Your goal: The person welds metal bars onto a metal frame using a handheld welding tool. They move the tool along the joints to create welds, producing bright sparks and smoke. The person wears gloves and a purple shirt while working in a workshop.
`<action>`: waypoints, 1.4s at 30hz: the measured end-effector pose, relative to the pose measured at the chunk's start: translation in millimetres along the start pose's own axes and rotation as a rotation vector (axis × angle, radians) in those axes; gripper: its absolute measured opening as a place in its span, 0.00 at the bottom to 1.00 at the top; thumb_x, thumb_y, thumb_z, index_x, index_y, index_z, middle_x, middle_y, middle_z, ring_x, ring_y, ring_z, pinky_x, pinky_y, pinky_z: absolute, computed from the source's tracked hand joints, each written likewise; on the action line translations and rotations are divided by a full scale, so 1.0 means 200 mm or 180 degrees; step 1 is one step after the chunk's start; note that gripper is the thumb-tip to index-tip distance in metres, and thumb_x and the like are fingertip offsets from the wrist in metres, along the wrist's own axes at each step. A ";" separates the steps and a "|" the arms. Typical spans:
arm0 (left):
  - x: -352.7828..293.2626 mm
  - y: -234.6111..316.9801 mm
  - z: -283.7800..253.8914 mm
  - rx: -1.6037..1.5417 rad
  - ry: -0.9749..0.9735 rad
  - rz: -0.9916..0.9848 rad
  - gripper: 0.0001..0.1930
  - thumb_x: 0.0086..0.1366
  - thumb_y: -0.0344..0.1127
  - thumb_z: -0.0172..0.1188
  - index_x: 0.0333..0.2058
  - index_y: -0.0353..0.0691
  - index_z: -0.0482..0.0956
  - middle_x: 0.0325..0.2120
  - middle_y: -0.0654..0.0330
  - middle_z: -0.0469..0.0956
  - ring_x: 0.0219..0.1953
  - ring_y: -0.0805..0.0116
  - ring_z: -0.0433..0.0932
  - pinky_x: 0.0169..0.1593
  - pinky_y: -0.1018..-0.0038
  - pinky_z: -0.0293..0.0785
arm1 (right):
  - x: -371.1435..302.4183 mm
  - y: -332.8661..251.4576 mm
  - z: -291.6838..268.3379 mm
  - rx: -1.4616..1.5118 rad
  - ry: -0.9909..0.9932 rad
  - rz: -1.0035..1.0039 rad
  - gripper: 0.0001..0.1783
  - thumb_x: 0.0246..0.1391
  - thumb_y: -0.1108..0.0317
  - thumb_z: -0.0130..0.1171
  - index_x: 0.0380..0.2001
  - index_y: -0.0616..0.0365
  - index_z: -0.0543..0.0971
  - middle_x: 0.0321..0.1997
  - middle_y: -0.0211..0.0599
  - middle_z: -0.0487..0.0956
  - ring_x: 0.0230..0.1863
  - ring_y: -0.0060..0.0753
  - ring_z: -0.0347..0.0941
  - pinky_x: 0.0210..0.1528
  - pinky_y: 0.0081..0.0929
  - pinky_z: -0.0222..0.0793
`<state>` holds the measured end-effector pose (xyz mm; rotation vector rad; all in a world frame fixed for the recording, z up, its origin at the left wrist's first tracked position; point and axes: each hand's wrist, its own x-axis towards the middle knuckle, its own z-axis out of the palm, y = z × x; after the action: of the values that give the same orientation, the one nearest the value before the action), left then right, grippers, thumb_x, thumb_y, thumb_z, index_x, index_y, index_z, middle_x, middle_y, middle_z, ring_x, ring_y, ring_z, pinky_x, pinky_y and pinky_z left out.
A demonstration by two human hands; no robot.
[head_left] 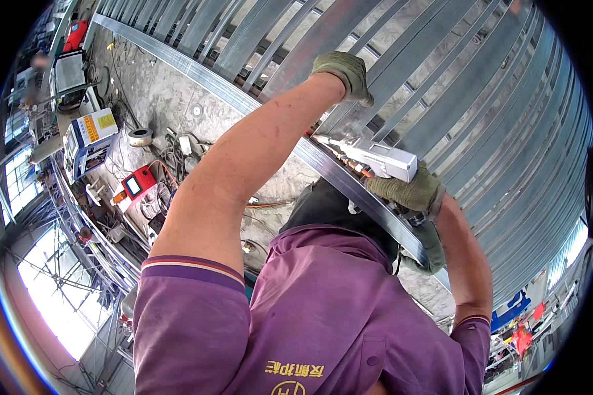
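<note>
My left hand (pixel 346 76), in a green work glove, is closed over a grey metal slat (pixel 375 89) of a large barred panel. Its fingertips are partly hidden. In my right hand (pixel 408 189), also gloved in green, is a welding gun (pixel 379 157) with a boxy silver-white body. The gun's narrow tip points left, close to where the slat ends meet the long metal rail (pixel 349 181). Some of my right fingers are hidden beneath the gun's body.
Many parallel slats fill the upper right. On the concrete floor at left are a red box with a screen (pixel 138 182), a roll of tape (pixel 140 137), tangled cables and a blue-and-white machine (pixel 89 141). A blue object (pixel 510 311) lies at lower right.
</note>
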<state>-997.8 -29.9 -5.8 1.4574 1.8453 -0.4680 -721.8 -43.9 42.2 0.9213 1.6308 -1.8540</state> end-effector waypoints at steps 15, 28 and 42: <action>-0.01 0.02 -0.04 -0.0061 -0.0116 0.0000 0.34 0.58 0.66 0.76 0.53 0.46 0.93 0.52 0.54 0.91 0.54 0.52 0.90 0.59 0.55 0.85 | 0.06 0.11 0.02 0.0130 -0.0103 -0.0248 0.41 0.59 0.50 0.83 0.70 0.56 0.80 0.64 0.41 0.88 0.59 0.30 0.85 0.66 0.30 0.78; -0.02 0.04 -0.05 -0.0001 -0.0109 -0.0039 0.36 0.57 0.68 0.76 0.54 0.46 0.92 0.51 0.56 0.91 0.53 0.52 0.90 0.56 0.55 0.86 | 0.06 0.12 0.04 0.0133 0.0023 -0.0346 0.40 0.57 0.53 0.85 0.69 0.55 0.81 0.62 0.40 0.89 0.59 0.31 0.86 0.64 0.31 0.81; -0.02 0.04 -0.08 0.0004 -0.0218 -0.0115 0.35 0.58 0.66 0.76 0.55 0.46 0.92 0.50 0.57 0.92 0.53 0.54 0.90 0.56 0.56 0.86 | 0.06 0.12 0.04 -0.0059 0.0062 -0.0279 0.41 0.55 0.52 0.86 0.68 0.55 0.82 0.62 0.41 0.89 0.61 0.33 0.85 0.65 0.31 0.80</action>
<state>-994.0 -20.4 9.2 1.3938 1.8200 -0.5306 -712.8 -54.1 17.3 0.8755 1.7225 -1.8902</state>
